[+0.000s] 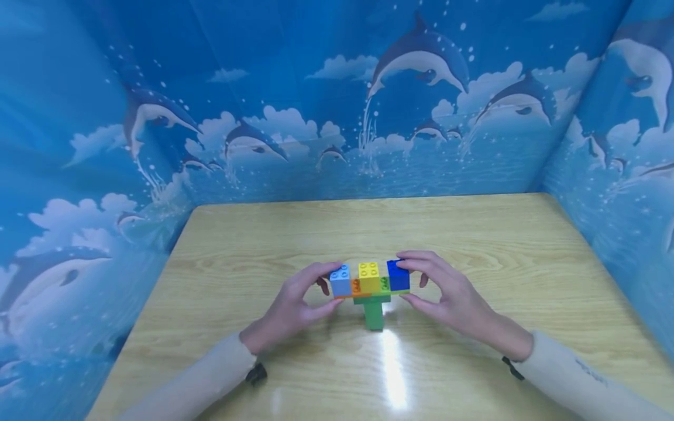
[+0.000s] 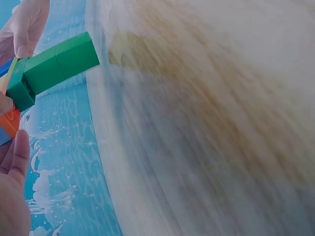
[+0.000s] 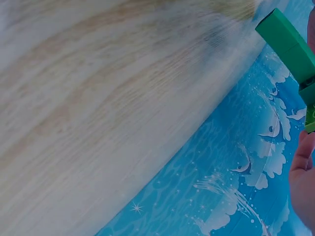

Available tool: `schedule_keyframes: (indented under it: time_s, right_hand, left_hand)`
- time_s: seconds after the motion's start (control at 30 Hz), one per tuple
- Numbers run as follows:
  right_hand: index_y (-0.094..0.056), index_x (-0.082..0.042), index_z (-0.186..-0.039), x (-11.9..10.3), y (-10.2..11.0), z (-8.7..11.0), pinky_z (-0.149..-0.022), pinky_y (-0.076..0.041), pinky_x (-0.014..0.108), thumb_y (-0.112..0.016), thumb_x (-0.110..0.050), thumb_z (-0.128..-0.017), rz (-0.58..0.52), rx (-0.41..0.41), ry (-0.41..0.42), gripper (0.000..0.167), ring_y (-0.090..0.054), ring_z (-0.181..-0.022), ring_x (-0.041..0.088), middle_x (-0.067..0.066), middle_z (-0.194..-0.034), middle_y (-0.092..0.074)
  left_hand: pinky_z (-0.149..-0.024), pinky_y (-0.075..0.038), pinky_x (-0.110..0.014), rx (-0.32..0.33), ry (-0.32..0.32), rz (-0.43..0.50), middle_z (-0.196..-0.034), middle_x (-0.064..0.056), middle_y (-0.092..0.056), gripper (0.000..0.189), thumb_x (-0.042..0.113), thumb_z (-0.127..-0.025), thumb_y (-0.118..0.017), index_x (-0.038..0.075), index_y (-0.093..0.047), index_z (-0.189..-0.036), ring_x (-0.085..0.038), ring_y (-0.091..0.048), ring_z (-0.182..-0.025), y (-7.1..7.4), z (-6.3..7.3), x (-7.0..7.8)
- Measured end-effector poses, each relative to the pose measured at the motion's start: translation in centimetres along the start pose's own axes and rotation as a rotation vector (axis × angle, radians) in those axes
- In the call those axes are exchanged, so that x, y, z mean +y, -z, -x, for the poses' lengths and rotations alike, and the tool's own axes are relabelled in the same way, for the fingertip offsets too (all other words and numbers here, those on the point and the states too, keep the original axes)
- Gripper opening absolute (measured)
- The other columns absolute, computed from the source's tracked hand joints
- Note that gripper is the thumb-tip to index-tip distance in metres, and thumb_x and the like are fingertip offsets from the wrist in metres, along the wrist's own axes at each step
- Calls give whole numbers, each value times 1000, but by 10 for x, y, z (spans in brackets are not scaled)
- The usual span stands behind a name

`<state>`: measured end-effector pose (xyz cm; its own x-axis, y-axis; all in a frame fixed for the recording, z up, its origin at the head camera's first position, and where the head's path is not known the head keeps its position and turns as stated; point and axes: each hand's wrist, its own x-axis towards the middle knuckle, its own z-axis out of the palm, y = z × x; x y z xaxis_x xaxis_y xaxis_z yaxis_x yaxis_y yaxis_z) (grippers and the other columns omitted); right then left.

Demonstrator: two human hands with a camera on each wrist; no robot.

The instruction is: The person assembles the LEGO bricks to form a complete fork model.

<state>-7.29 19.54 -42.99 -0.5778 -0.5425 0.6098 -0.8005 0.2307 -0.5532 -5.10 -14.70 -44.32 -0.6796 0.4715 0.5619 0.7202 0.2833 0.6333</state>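
A T-shaped build of toy building bricks is held from both ends in the head view. On top sit a light blue brick [image 1: 341, 285], a yellow brick [image 1: 369, 277] and a dark blue brick [image 1: 399, 277]. Beneath them are an orange brick [image 1: 356, 286], a lime green brick [image 1: 386, 285] and a green column [image 1: 374, 314], which points down at the table in the left wrist view. My left hand [image 1: 292, 301] pinches the light blue end between thumb and fingers. At the dark blue end, my right hand [image 1: 453, 292] grips likewise.
The build is over a light wooden table [image 1: 253, 240]. A blue curtain [image 1: 295, 76] printed with dolphins and clouds stands behind the table and along its sides. A bright light reflection lies on the tabletop near the column.
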Motion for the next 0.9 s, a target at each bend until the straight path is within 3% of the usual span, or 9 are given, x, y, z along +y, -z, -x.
schedule_keyframes:
  time_s: [0.2,0.43,0.67,0.9]
  right_hand:
    - [-61,-3,-149,3,-1,2,-75,-56,20,-88,8,-80,-20,8,-50,75,-60,-128,19,14,-153,-60]
    - [-61,0,-149,9,-1,0,-75,-60,24,-91,13,-78,-56,11,-98,78,-68,-111,18,15,-146,-64]
    - [-61,2,-147,16,-2,-4,-76,-63,28,-90,14,-80,-106,-6,-156,74,-72,-97,20,15,-135,-68]
    - [-61,1,-147,30,1,-5,-82,-65,34,-88,10,-86,-149,-115,-318,68,-75,-98,20,15,-136,-68]
  left_hand:
    - [-75,-66,-36,-13,31,75,-132,-12,-67,76,-14,-83,-87,2,-57,-151,-21,-69,-96,-3,-6,-4]
    - [-64,-64,-38,3,62,189,-139,-20,-62,76,-23,-81,-82,-5,-55,-150,-26,-71,-88,-6,-13,-10]
    - [-67,-63,-35,-14,201,170,-135,-11,-67,73,-21,-84,-81,3,-60,-150,-21,-70,-88,-8,-17,-14]
    - [-73,-64,-33,-40,305,109,-135,-7,-66,66,-13,-85,-85,4,-64,-146,-20,-71,-97,-12,-21,-26]
